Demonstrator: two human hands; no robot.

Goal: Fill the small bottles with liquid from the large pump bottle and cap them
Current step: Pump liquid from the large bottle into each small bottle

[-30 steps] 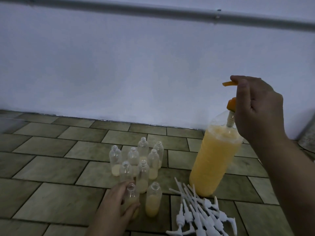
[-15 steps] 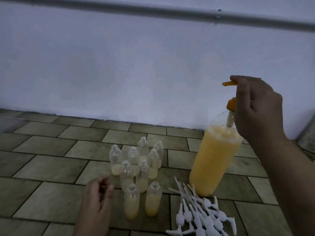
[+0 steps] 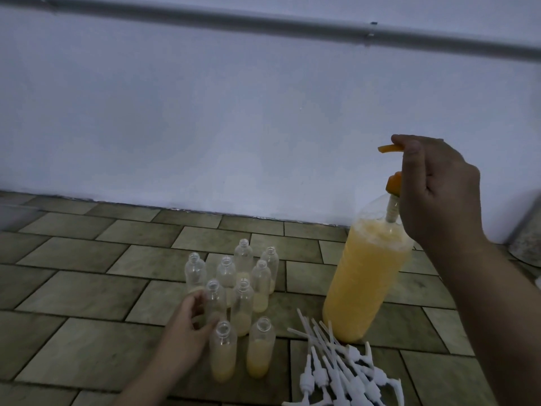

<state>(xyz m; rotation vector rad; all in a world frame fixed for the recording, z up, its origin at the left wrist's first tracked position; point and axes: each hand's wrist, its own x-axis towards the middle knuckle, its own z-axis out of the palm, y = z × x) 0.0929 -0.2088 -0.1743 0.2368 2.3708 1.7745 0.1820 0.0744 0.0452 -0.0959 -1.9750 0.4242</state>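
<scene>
The large pump bottle (image 3: pixel 366 282) stands at the right on the tiled floor, nearly full of orange-yellow liquid. My right hand (image 3: pixel 436 194) grips its orange pump head (image 3: pixel 390 148) from above; only the spout tip and collar show. Several small clear bottles (image 3: pixel 243 276) stand uncapped in a cluster to its left, each with some yellow liquid at the bottom. The two nearest (image 3: pixel 224 356) are about half full. My left hand (image 3: pixel 187 326) curls around a second-row small bottle (image 3: pixel 215 300), fingers on its left side and thumb in front.
A pile of white pump caps (image 3: pixel 336 364) with long dip tubes lies on the floor in front of the large bottle. A white wall (image 3: pixel 234 127) with a grey pipe (image 3: pixel 263 23) rises just behind. A pale rounded object (image 3: pixel 527 241) sits at the far right edge.
My left hand let go of the nearest small bottle, drew back, then reached forward onto a bottle in the row behind. My right hand has stayed on the pump head.
</scene>
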